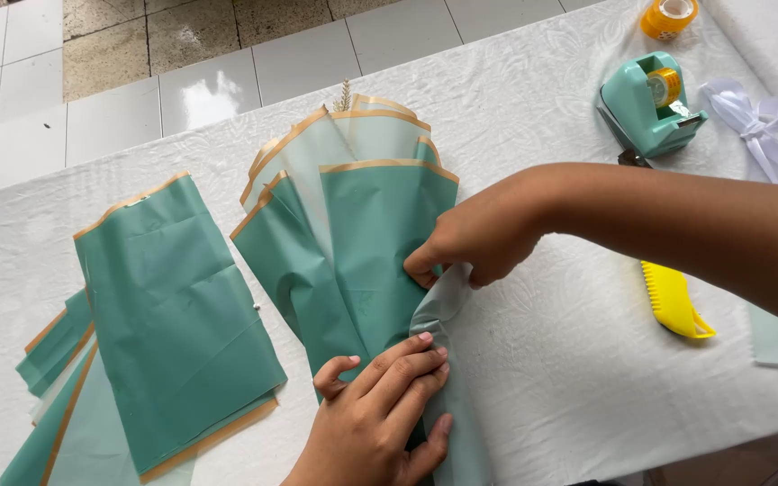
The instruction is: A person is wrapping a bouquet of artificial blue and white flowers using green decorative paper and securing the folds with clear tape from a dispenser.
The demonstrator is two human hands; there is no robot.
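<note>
Head view: both hands [375, 423] gripping bouquet wrap [353, 234], flared end pointing away.

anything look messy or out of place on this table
Nothing is spilled or torn. The spare teal wrapping sheets lie fanned unevenly, the top one creased. The left hand and right hand pinch the bouquet wrap at its gathered lower end. The tape dispenser stands upright.

The wrapped bouquet [353, 234] lies flat on the white tablecloth, layered in teal paper sheets with gold-trimmed edges fanned away from the viewer. Its lower end narrows into a gathered stem section of paler translucent film.
</note>
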